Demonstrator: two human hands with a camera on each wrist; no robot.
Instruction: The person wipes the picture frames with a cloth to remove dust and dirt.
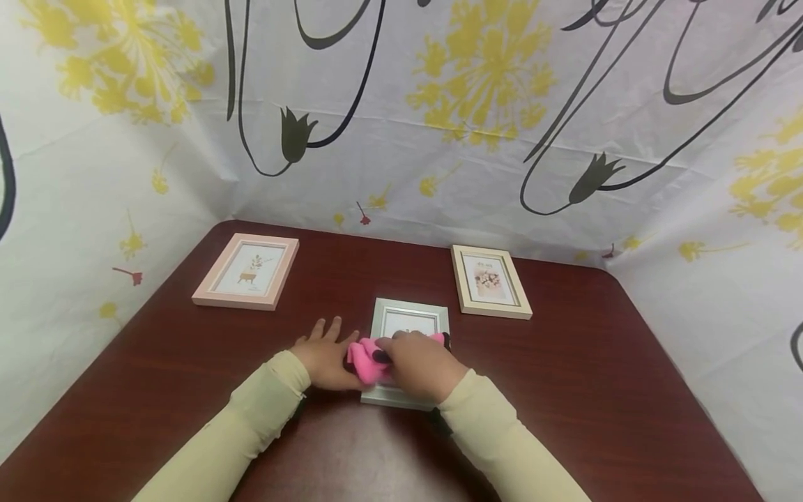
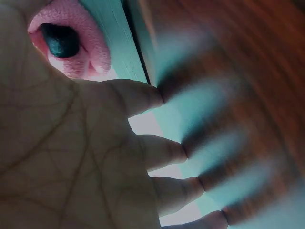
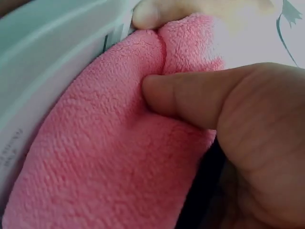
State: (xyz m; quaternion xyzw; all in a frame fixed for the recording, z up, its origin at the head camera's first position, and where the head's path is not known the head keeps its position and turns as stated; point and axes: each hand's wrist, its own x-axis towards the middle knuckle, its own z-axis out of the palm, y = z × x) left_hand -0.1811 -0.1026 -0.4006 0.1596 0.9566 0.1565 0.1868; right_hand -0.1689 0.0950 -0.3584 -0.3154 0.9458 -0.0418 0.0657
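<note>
A pale green picture frame (image 1: 410, 305) lies flat on the dark red-brown table, its lower part largely covered. My right hand (image 1: 422, 367) grips a fluffy pink cloth (image 1: 366, 360) with black trim against the frame's face. In the right wrist view, the thumb (image 3: 183, 98) presses into the folded cloth (image 3: 109, 157), beside the frame's pale border (image 3: 57, 52). Just left of the frame, my left hand (image 1: 323, 360) has its fingers spread, the thumb side close to the cloth and frame edge. The left wrist view shows its palm (image 2: 57, 143) and straight fingers, with the cloth (image 2: 93, 36) near the thumb.
A pink picture frame (image 1: 202, 296) lies at the table's back left. Toward the back right is a cream picture frame (image 1: 522, 305). White sheeting (image 1: 389, 160) with yellow and grey flower patterns surrounds the table (image 1: 564, 390) at the back and sides.
</note>
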